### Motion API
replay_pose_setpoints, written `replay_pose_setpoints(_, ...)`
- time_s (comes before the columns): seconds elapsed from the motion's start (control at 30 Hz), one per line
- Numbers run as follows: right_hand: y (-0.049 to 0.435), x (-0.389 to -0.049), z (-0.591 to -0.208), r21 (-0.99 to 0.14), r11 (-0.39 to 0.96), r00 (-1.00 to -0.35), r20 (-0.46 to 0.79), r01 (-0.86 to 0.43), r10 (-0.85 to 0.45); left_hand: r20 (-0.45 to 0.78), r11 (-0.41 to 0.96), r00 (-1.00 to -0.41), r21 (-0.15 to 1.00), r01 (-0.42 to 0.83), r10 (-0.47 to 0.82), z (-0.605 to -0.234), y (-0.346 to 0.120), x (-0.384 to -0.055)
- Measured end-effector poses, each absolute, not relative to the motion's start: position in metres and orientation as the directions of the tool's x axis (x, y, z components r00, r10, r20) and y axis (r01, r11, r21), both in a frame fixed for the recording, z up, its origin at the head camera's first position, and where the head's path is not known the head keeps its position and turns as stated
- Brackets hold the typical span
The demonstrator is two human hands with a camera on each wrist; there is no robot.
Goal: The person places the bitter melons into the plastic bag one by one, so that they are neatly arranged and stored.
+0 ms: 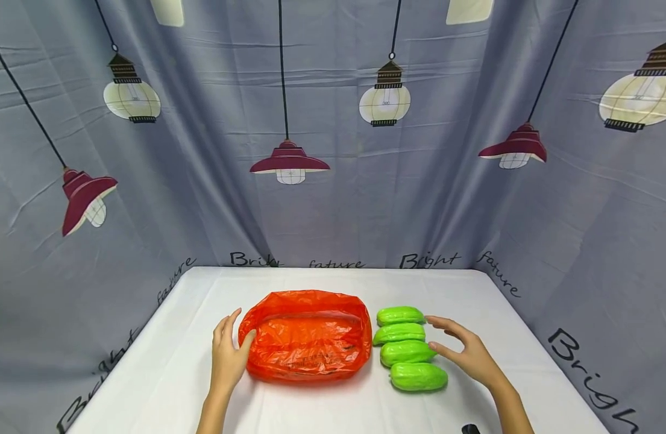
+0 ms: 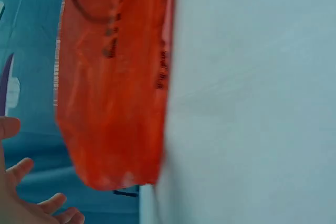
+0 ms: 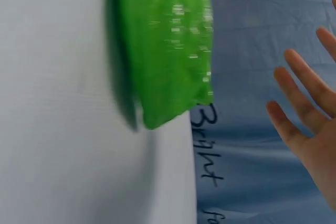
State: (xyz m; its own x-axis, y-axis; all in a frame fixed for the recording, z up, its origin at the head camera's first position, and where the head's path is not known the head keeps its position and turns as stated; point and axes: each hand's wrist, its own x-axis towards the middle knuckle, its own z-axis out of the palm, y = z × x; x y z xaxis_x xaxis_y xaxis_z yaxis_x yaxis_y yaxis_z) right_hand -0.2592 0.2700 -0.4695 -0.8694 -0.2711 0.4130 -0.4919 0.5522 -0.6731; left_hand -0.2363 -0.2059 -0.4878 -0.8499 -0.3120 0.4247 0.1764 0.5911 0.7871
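Note:
A red plastic bag [image 1: 311, 343] lies on the white table with its mouth spread wide into an oval. Beside its left rim is my left hand [image 1: 228, 358], thumb and fingers apart, the thumb overlapping the rim in the head view. To the right of the bag, several bright green cucumber-like vegetables [image 1: 418, 377] lie in a column, one behind another. My right hand [image 1: 468, 354] is at their right ends, fingers spread and holding nothing. In the right wrist view the nearest green vegetable [image 3: 168, 45] shows a bumpy, glossy skin, with the fingers [image 3: 302, 82] apart from it.
The white table [image 1: 164, 374] reaches back to a grey-blue curtain [image 1: 333, 223] printed with lamps and lettering, which surrounds it on the sides too. A small black object [image 1: 470, 428] sits at the front edge near the right forearm.

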Motion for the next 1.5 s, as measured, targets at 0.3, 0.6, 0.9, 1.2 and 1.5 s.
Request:
replay_pose_setpoints(0.3,0.271,-0.249,-0.493,-0.724,0.404,-0.817,0.399,-0.559,-0.416,0.343,0.516,-0.890,0.843,0.150,-0.301,-0.516,-0.212,-0.236)
replay_pose_setpoints(0.6,0.275,-0.252,-0.508,-0.719,0.310,-0.740,0.410,-0.622,-0.533,0.344,0.518,-0.925,0.827,0.218,-0.159,-0.534,-0.219,-0.240)
replay_pose_setpoints(0.9,0.273,-0.248,-0.508,-0.770,0.285,-0.740,0.334,-0.571,-0.583,0.298,0.483,-0.951,0.847,0.223,-0.083,-0.536,-0.221,-0.238)
replay_pose_setpoints(1.2,0.274,-0.246,-0.508,-0.782,0.303,-0.747,0.287,-0.544,-0.600,0.285,0.474,-0.955,0.854,0.214,-0.084,-0.539,-0.219,-0.239)
replay_pose_setpoints(1.5,0.275,-0.246,-0.509,-0.807,0.297,-0.739,0.236,-0.511,-0.631,0.270,0.493,-0.961,0.845,0.206,-0.062,-0.539,-0.219,-0.238)
